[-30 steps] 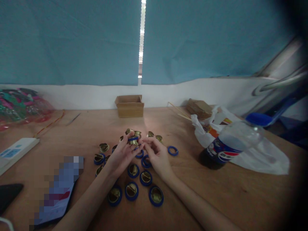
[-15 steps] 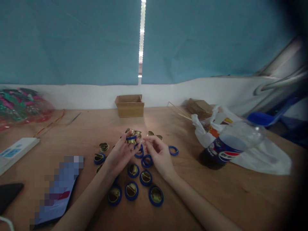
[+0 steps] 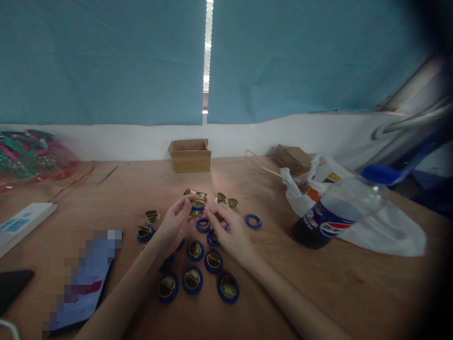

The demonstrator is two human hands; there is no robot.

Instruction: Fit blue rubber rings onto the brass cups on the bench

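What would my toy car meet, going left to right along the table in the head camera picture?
Phone → left hand → metal piece with a blue band → right hand → loose blue ring → cola bottle.

From the view's centre, a plain teal curtain (image 3: pixel 269 61) is filling twelve o'clock. Around six and seven, deep-blue rings (image 3: pixel 229 300) are circling brassy gold discs (image 3: pixel 228 285) on the brown tabletop (image 3: pixel 311 288). At four, a bottle (image 3: pixel 339 212) is bearing a blue, red and white label (image 3: pixel 329 223); at nine, a bundle (image 3: pixel 30 158) is mixing pink, green and red.
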